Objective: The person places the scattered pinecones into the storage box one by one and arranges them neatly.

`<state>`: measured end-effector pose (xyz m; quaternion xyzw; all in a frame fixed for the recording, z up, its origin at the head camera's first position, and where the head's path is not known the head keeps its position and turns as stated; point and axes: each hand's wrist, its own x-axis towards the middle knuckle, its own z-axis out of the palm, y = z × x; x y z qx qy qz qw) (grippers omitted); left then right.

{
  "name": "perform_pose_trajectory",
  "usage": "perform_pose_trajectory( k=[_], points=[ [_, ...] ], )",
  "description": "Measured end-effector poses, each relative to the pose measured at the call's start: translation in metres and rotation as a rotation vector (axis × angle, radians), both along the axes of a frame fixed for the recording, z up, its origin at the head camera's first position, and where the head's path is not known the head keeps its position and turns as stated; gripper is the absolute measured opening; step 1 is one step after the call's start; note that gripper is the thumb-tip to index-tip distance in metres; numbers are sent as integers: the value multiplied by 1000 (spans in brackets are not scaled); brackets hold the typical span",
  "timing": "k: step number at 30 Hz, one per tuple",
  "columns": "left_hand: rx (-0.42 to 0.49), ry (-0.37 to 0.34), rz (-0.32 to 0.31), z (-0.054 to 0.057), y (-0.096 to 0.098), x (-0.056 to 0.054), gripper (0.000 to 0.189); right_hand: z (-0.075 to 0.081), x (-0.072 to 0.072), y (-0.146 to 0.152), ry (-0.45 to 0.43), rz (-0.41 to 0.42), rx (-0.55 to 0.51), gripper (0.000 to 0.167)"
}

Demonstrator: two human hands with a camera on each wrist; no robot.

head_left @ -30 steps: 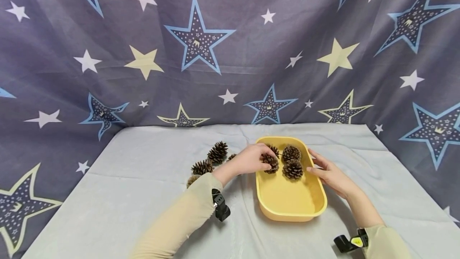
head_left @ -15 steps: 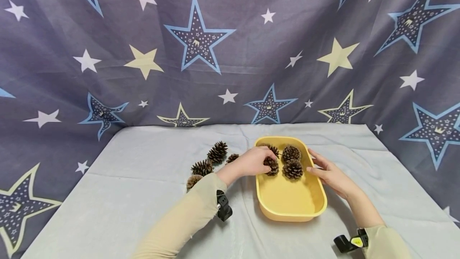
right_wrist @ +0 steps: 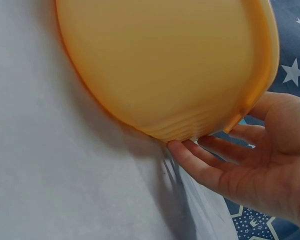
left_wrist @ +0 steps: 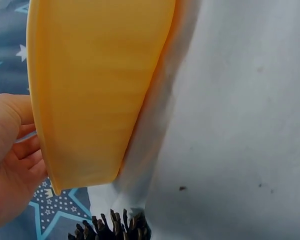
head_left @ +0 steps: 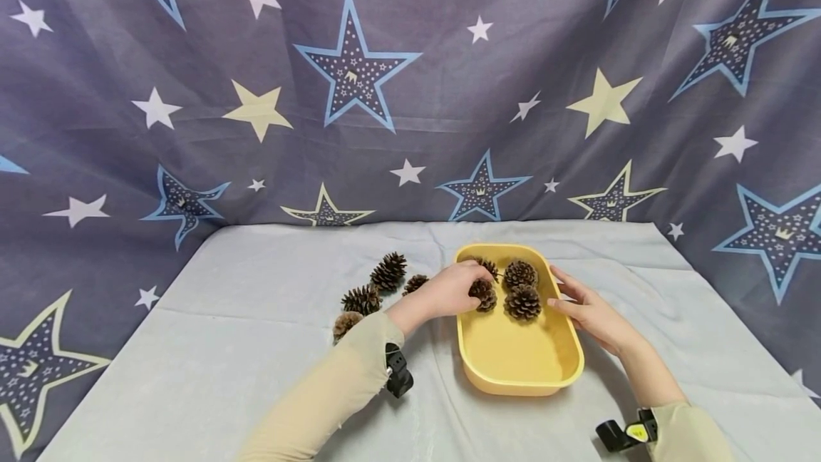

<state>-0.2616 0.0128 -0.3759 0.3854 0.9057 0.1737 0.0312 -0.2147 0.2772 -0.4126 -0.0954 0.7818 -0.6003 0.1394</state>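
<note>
In the head view, a yellow plastic basin (head_left: 521, 351) stands on the cloth and holds several pine cones at its far end. My left hand (head_left: 449, 291) reaches over the basin's left wall, with thumb and fingers around a pine cone (head_left: 485, 297) inside. Two more pine cones (head_left: 522, 303) sit to its right, and one (head_left: 490, 267) lies behind, partly covered by the hand. My right hand (head_left: 593, 314) holds the basin's right wall, thumb over the rim and fingers outside. The left wrist view shows the basin's outer wall, which hides the left fingertips.
Left of the basin, several loose pine cones (head_left: 388, 272) lie on the pale cloth (head_left: 192, 376), some beside my left forearm. One pine cone (left_wrist: 115, 227) also shows at the bottom of the left wrist view. A star-patterned curtain (head_left: 436, 105) hangs behind the table.
My left hand and its pine cone have settled slightly lower in the basin, and the left forearm has shifted a little right. The right hand and basin stay put.
</note>
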Motion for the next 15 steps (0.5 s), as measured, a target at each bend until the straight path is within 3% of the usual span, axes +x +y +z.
perform_pose_trajectory(
  k=[15],
  points=[
    [116,-13,56,9,-22,-4,42,0,1,-1,9,-13,8,72]
  ],
)
